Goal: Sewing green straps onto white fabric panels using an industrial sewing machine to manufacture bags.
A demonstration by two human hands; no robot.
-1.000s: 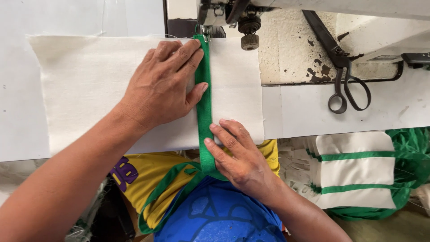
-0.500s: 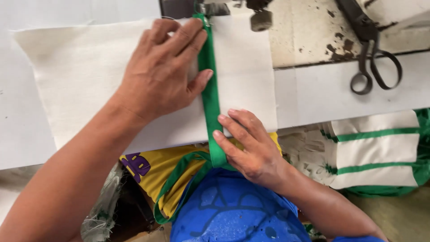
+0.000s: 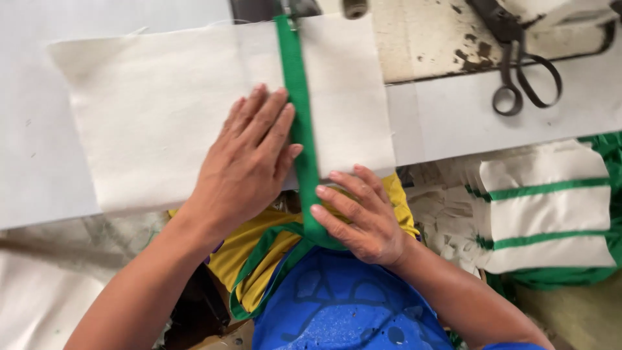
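A cream fabric panel lies flat on the white sewing table. A green webbing strap runs down its middle from the sewing machine's presser foot at the top edge. My left hand lies flat on the fabric, fingers spread, just left of the strap and touching it. My right hand is at the table's near edge, fingers resting on the strap where it hangs off the fabric. Neither hand grips anything.
Black scissors lie on the worn machine bed at the upper right. A stack of finished cream pieces with green stripes sits at the right. Yellow and green cloth and blue clothing lie below the table edge.
My left hand has slid back toward me along the strap, away from the presser foot. More of the green strap now shows on the fabric. The view has shifted.
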